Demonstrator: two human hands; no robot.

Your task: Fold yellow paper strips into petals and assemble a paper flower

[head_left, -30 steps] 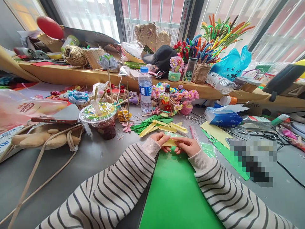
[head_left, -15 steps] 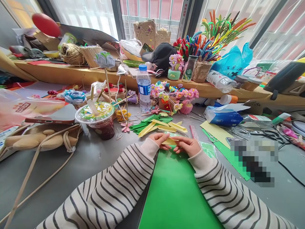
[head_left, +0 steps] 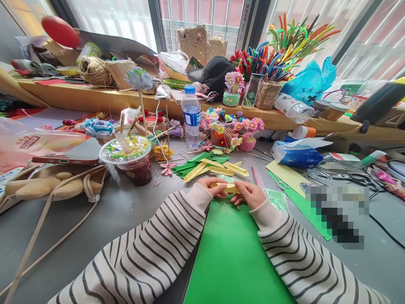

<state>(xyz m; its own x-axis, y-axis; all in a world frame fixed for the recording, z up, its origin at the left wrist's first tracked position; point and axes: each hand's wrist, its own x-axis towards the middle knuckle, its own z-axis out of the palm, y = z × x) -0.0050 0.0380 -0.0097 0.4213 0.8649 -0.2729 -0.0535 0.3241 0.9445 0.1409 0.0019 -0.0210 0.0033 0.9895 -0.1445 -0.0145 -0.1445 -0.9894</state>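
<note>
A small folded yellow paper strip (head_left: 230, 188) is held between both hands over the far end of a green board (head_left: 237, 257). My left hand (head_left: 212, 186) pinches its left end, and my right hand (head_left: 248, 194) grips the right end with thumb and fingers. Just beyond the hands lies a pile of folded strips, with yellow ones (head_left: 195, 171) on top of green ones (head_left: 190, 165). A pink ruler (head_left: 257, 177) rests beside my right hand, near a clear packet with green contents (head_left: 276, 198).
Left of the pile stand a lidded drink cup (head_left: 136, 169) and a phone (head_left: 66, 160). A water bottle (head_left: 191, 118) is behind it. To the right are small scissors (head_left: 282, 182), yellow paper (head_left: 289, 175) and a blue tissue pack (head_left: 295, 154). A cluttered ledge (head_left: 126, 99) runs along the back.
The yellow strip has tilted slightly between the fingers, showing more of its face. Both hands have shifted their fingers a little while staying in the same place.
</note>
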